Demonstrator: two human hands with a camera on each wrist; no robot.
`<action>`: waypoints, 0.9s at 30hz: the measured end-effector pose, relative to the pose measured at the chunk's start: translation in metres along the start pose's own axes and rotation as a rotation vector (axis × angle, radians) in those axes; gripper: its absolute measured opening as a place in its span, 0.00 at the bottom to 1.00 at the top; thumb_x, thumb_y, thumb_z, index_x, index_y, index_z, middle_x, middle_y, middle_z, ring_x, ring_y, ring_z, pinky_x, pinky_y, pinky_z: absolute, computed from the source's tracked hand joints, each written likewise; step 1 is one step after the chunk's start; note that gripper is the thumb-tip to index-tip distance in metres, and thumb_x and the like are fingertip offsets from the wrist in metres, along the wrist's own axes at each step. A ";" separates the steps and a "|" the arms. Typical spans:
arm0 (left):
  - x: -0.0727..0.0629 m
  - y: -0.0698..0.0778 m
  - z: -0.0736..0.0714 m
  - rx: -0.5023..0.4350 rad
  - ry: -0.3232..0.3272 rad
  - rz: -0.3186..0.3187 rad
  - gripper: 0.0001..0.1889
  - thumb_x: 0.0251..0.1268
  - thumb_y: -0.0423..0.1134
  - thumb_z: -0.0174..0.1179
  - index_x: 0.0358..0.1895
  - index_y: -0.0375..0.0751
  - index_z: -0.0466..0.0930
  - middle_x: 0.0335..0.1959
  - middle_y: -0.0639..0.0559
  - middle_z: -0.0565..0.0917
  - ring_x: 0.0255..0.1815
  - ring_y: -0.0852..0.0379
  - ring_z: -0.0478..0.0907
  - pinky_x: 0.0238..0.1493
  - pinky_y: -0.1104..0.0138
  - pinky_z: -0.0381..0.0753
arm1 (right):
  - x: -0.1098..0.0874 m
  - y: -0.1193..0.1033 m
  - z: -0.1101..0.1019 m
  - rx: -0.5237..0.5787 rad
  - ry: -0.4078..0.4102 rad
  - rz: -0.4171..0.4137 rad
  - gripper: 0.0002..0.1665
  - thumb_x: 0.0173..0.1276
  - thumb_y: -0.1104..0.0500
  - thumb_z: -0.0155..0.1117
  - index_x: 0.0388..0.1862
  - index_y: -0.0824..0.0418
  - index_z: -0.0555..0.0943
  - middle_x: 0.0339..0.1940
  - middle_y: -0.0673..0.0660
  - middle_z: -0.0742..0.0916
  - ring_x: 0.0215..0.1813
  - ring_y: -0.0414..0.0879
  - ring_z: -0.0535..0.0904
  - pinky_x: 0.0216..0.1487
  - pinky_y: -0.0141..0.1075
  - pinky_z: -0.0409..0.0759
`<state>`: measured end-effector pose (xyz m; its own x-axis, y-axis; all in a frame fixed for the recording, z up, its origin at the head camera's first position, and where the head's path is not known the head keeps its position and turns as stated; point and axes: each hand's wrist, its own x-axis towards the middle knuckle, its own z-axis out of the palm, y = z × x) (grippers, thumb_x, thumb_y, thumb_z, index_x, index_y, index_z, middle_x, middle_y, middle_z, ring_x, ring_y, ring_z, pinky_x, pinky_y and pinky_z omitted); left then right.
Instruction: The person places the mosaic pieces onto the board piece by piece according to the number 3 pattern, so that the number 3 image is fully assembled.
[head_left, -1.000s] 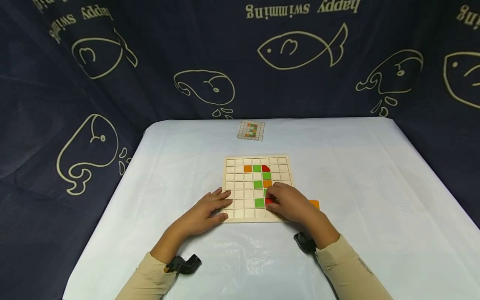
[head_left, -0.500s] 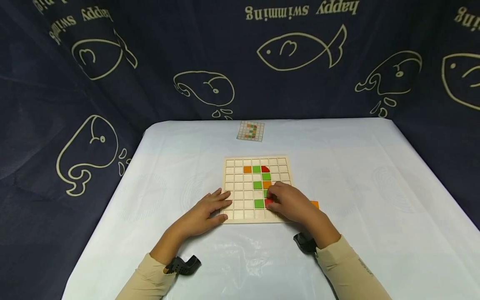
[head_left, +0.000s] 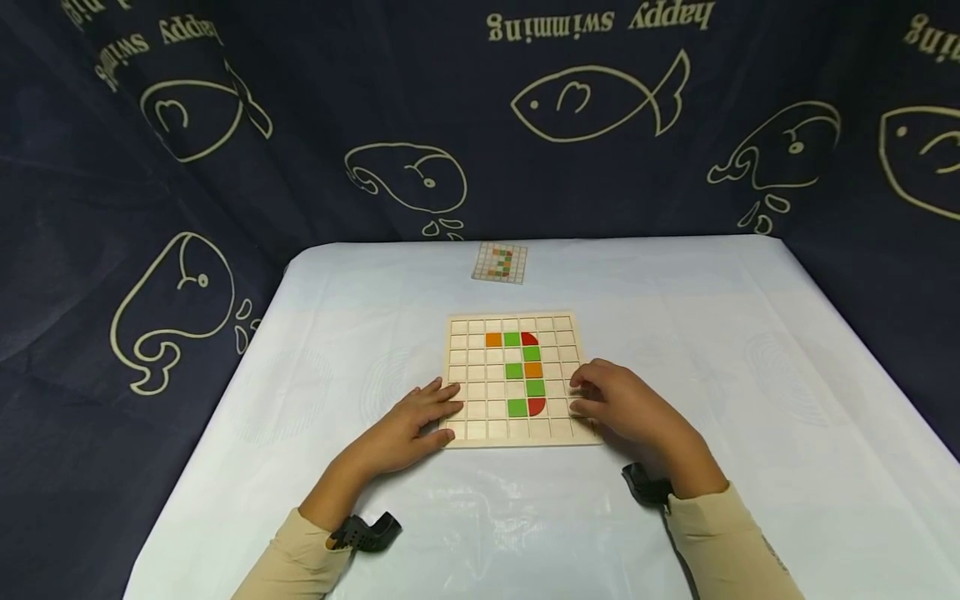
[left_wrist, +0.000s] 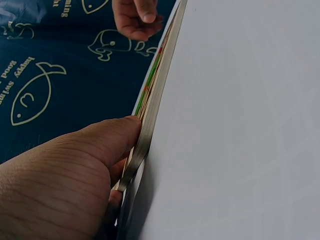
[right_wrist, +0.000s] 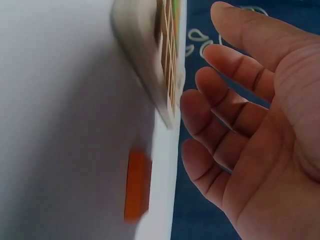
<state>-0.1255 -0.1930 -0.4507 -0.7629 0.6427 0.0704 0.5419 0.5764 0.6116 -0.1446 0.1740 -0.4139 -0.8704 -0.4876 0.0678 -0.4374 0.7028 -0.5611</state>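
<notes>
A wooden grid board (head_left: 476, 428) lies on the table, holding orange, green and red tiles. In the head view, the lower red quarter-round tile (head_left: 537, 407) sits beside a green tile (head_left: 517, 407); an orange tile (head_left: 532, 370) lies higher in that column. My left hand (head_left: 408, 425) rests on the board's left edge with fingers extended; the left wrist view has its thumb (left_wrist: 117, 137) along the edge. My right hand (head_left: 630, 404) hovers at the board's right edge, fingers loosely bent and holding nothing. Below its fingers, the right wrist view has a loose orange block (right_wrist: 136, 187) on the table, hidden in the head view.
A small pattern card (head_left: 499, 262) with a similar coloured figure lies behind the board, near the table's far edge. A dark blue curtain (head_left: 600, 183) with fish and whale drawings hangs behind and beside the white table (head_left: 337, 333).
My right hand has drawn back to the right, off the lower red tile, uncovering it and the green tile above. It now covers the loose orange block. The left hand stays put.
</notes>
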 end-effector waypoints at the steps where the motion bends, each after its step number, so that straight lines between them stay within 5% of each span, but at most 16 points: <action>1: 0.000 0.000 0.000 -0.001 0.001 -0.002 0.27 0.74 0.48 0.58 0.70 0.39 0.72 0.76 0.49 0.63 0.79 0.45 0.48 0.75 0.44 0.46 | -0.002 0.002 -0.001 -0.002 0.003 0.011 0.12 0.64 0.61 0.72 0.44 0.61 0.81 0.39 0.51 0.82 0.41 0.45 0.76 0.47 0.45 0.77; 14: -0.001 -0.002 0.000 -0.003 0.005 0.004 0.27 0.74 0.48 0.58 0.70 0.38 0.72 0.76 0.49 0.62 0.79 0.45 0.48 0.75 0.43 0.46 | -0.031 0.021 -0.021 0.009 0.022 0.116 0.15 0.64 0.60 0.72 0.47 0.61 0.82 0.45 0.53 0.83 0.48 0.49 0.80 0.51 0.49 0.77; 27: -0.001 -0.002 -0.001 0.005 0.003 -0.001 0.27 0.74 0.48 0.58 0.70 0.38 0.72 0.76 0.49 0.62 0.79 0.45 0.48 0.75 0.43 0.46 | -0.041 0.039 -0.018 0.028 -0.032 0.153 0.14 0.59 0.64 0.73 0.44 0.59 0.81 0.39 0.49 0.81 0.43 0.45 0.74 0.48 0.45 0.75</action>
<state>-0.1254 -0.1951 -0.4513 -0.7645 0.6405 0.0726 0.5432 0.5795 0.6075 -0.1304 0.2305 -0.4233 -0.9186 -0.3926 -0.0460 -0.2936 0.7557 -0.5854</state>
